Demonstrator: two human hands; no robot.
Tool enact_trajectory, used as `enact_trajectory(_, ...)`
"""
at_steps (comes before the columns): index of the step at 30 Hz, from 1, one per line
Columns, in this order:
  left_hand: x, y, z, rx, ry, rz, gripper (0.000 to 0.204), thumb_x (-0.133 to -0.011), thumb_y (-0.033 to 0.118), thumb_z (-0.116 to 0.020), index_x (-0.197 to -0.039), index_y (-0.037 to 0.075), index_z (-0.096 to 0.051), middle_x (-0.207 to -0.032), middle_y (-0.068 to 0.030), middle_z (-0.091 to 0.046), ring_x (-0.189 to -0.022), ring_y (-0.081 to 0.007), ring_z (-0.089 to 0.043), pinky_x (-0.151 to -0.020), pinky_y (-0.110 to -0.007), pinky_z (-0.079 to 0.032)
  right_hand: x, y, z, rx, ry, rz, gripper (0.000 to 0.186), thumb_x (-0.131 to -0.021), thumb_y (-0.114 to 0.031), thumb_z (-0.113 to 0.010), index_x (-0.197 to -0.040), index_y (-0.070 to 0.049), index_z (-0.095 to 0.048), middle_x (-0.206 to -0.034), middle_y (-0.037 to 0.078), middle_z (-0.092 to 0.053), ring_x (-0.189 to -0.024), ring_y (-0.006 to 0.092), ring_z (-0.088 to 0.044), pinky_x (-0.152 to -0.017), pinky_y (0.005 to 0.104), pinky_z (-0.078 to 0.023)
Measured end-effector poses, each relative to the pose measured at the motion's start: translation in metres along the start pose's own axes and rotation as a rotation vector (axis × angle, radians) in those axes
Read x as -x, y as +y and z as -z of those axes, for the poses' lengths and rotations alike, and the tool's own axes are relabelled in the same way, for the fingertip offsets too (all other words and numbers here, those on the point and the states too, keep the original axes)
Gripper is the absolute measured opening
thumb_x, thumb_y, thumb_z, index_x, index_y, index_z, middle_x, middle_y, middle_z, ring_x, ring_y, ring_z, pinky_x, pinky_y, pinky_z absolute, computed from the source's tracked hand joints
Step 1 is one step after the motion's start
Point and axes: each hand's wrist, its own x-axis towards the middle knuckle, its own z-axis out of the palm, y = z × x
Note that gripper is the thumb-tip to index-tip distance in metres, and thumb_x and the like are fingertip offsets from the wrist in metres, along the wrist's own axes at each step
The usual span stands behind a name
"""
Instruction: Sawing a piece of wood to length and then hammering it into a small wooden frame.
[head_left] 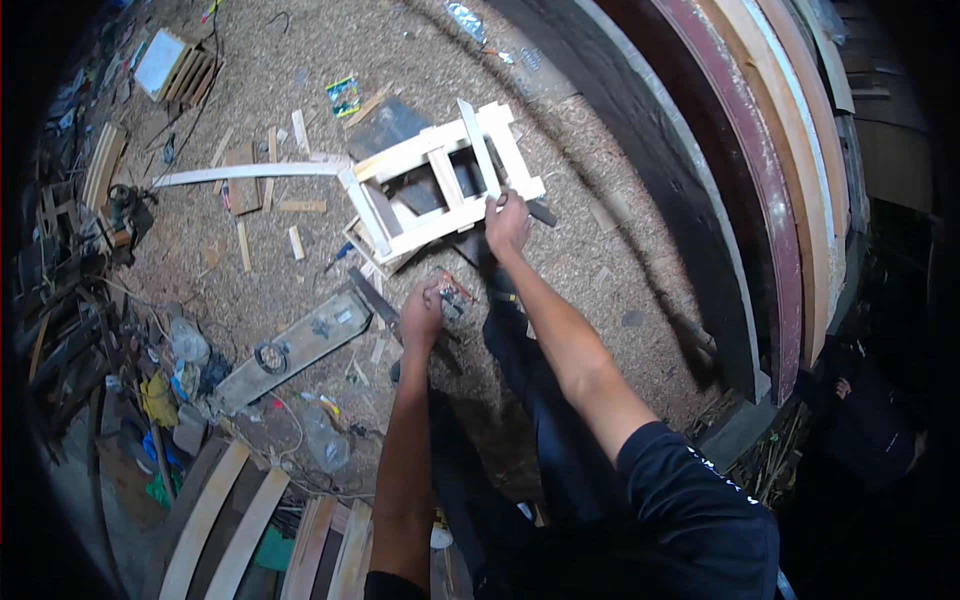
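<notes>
Frame of pale wood (pixel 445 178) sits tilted over the ground (pixel 610 270), which is strewn with wood shavings, ahead of the person and close to the middle of the view. A crossbar divides its opening, and a flat, light-coloured slat (pixel 478 145) lies across it near the right end, its far tip reaching past the far rail. The right hand (pixel 508 222) is curled at the slat's near end, pinching it by the frame's near rail; a dark bar (pixel 542 213) juts out just beside the fingers. The left hand (pixel 422 312) is lower and nearer the body, apart from the frame, its fingers bent inward; whether it grips anything I cannot tell. A small red-orange object (pixel 458 287) shows just right of it.

Left of that hand, a weathered plank (pixel 325 325) bears a dark ring (pixel 270 357). Beyond the frame lies a yellow-green packet (pixel 343 97), and a long pale strip (pixel 250 172) stretches to the left. Large boards (pixel 780 190) stand along the right side.
</notes>
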Motion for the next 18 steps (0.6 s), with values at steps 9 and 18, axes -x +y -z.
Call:
enact_trajectory(9, 0.073, -0.007, 0.064, -0.263, 0.273, -0.226, 0.038, -0.087, 0.016, -0.062, -0.124, 0.009, -0.057, -0.121, -0.0154, -0.058, -0.119, -0.0332, -0.050, -0.101, -0.044, -0.038, 0.105, -0.012, 0.029, -0.168, -0.211, 0.491, 0.030, -0.085, -0.015, -0.066, -0.113, -0.003, -0.063, -0.103, 0.022, -0.062, -0.091, 0.0404, -0.062, -0.082, 0.0468, -0.049)
enact_trajectory(18, 0.144, -0.151, 0.124, -0.601, 0.486, -0.606, 0.059, -0.084, 0.027, -0.069, -0.136, 0.007, -0.049, -0.131, -0.0128, -0.051, -0.123, -0.0330, -0.047, -0.106, -0.044, -0.033, 0.316, 0.001, -0.031, -0.166, -0.481, 0.727, 0.033, -0.087, -0.017, -0.064, -0.118, -0.006, -0.062, -0.102, 0.018, -0.061, -0.092, 0.0379, -0.062, -0.081, 0.0444, -0.051)
